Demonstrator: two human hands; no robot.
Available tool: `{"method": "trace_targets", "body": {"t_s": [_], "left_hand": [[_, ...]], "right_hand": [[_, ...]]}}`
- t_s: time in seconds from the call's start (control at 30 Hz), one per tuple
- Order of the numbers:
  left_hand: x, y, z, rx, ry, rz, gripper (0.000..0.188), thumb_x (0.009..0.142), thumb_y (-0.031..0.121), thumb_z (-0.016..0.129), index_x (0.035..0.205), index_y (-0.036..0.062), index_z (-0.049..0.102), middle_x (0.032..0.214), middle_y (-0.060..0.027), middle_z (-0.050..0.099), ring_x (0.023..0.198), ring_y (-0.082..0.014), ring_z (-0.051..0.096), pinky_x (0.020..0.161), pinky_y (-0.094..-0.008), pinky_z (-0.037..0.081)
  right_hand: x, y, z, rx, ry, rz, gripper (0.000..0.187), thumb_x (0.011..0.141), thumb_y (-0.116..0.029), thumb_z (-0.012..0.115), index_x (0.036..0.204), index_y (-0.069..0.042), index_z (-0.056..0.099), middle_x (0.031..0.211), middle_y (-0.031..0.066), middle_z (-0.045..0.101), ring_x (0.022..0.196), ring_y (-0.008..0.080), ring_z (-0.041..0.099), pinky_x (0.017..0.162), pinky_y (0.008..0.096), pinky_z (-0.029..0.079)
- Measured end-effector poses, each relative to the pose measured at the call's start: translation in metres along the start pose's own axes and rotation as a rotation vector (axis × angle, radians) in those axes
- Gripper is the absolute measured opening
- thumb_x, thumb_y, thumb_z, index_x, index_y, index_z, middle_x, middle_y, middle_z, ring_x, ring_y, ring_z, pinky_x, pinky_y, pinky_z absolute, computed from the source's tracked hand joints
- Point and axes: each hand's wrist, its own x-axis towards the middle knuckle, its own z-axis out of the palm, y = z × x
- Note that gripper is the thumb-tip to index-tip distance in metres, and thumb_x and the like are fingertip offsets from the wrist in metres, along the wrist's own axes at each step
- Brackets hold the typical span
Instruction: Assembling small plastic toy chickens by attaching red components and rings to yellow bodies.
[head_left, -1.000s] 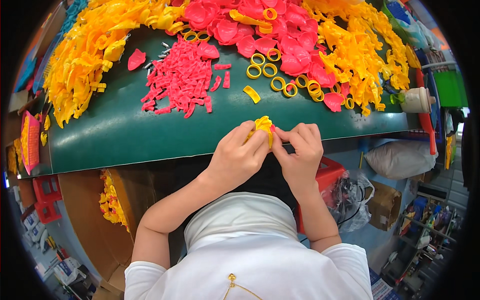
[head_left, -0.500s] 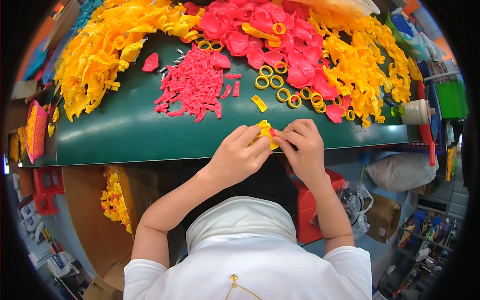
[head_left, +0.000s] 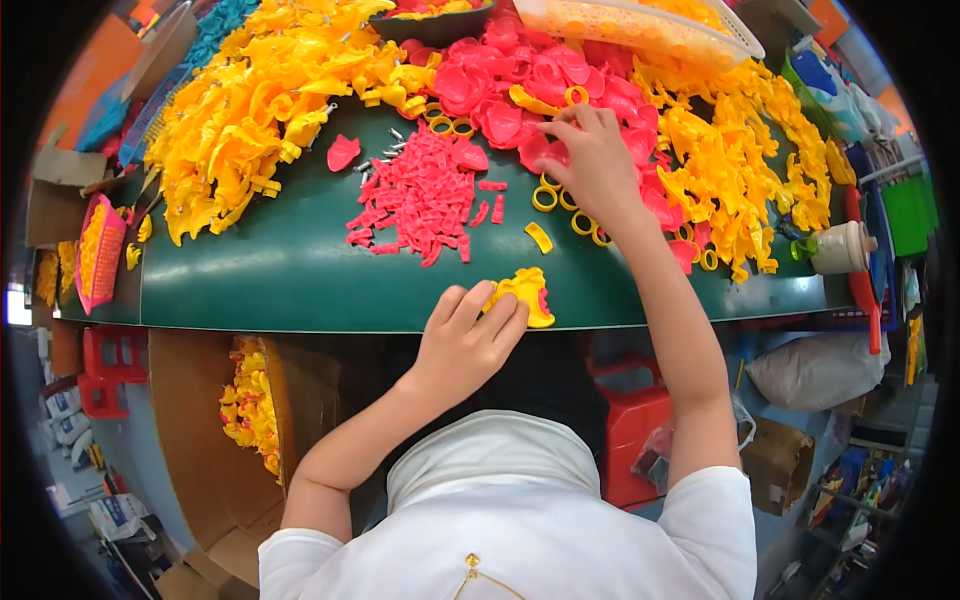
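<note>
My left hand [head_left: 472, 338] is closed on a moulded yellow plastic piece [head_left: 518, 291] at the near table edge. A bit of red-pink plastic shows at its right side. Beyond it, my right hand [head_left: 592, 165] is stretched over a heap of pink cup-shaped plastic shells [head_left: 470, 82]. Thumb and forefinger are spread on either side of one pink shell [head_left: 540, 150]; no grip on it shows. Several yellow rings [head_left: 544, 199] lie just below that hand. A short curved yellow strip [head_left: 539, 237] rests on the green table [head_left: 300, 280] between my hands.
Yellow moulded parts form heaps at left [head_left: 235, 130] and right [head_left: 715, 180]. Small pink strips [head_left: 420, 205] are piled mid-table, near metal pins. A pink basket [head_left: 100, 255] stands far left, a white container [head_left: 838, 250] at right. Below are a cardboard box [head_left: 195, 420] and red stool [head_left: 630, 440].
My right hand has left the yellow piece and moved away from me, over the pink shells. My left hand keeps the piece near the table edge. The whole view has shifted slightly.
</note>
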Motion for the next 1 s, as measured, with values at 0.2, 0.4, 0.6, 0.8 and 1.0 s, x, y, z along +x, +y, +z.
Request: {"method": "trace_targets", "body": {"t_s": [0.2, 0.4, 0.6, 0.8, 1.0], "left_hand": [[-0.002, 0.007, 0.008, -0.129, 0.058, -0.171, 0.039, 0.066, 0.019, 0.08, 0.1, 0.0062, 0.067, 0.104, -0.0031, 0.064, 0.102, -0.0296, 0.052, 0.083, -0.0368, 0.049], [-0.01, 0.003, 0.003, -0.12, 0.089, -0.127, 0.028, 0.073, 0.011, 0.07, 0.1, 0.003, 0.067, 0.107, -0.0057, 0.062, 0.096, -0.0267, 0.052, 0.076, -0.0368, 0.05], [-0.004, -0.003, 0.005, -0.173, 0.069, -0.07, 0.029, 0.07, 0.006, 0.067, 0.098, -0.0005, 0.066, 0.102, -0.0075, 0.061, 0.083, -0.0231, 0.055, 0.069, -0.0309, 0.051], [-0.003, -0.003, 0.003, -0.197, 0.064, -0.059, 0.029, 0.068, 0.006, 0.067, 0.096, -0.0014, 0.066, 0.101, -0.0072, 0.061, 0.083, -0.0224, 0.057, 0.07, -0.03, 0.053], [-0.003, -0.006, 0.002, -0.193, 0.059, -0.041, 0.029, 0.067, 0.006, 0.068, 0.095, -0.001, 0.066, 0.101, -0.0067, 0.061, 0.083, -0.0217, 0.057, 0.069, -0.029, 0.053]], "right_hand": [[0.011, 0.005, 0.001, -0.017, -0.022, -0.015, 0.021, 0.075, -0.015, 0.076, 0.092, -0.006, 0.067, 0.091, 0.0074, 0.061, 0.09, 0.0249, 0.057, 0.08, 0.0368, 0.049], [-0.041, -0.053, -0.051, 0.467, -0.157, 0.156, 0.02, 0.08, 0.001, 0.066, 0.099, -0.005, 0.069, 0.085, 0.0058, 0.064, 0.073, 0.0167, 0.062, 0.062, 0.0271, 0.048], [-0.088, -0.072, -0.044, 0.413, -0.111, 0.101, 0.021, 0.073, 0.003, 0.07, 0.093, -0.002, 0.07, 0.082, 0.0082, 0.065, 0.069, 0.0196, 0.064, 0.057, 0.0265, 0.05], [-0.094, -0.069, -0.032, 0.364, -0.087, 0.061, 0.02, 0.07, 0.002, 0.072, 0.09, -0.001, 0.07, 0.074, 0.0083, 0.062, 0.063, 0.0214, 0.062, 0.054, 0.0277, 0.048], [-0.086, -0.067, -0.037, 0.31, -0.125, 0.033, 0.013, 0.071, -0.001, 0.073, 0.084, -0.002, 0.069, 0.07, 0.0074, 0.058, 0.057, 0.0226, 0.059, 0.05, 0.03, 0.045]]}}
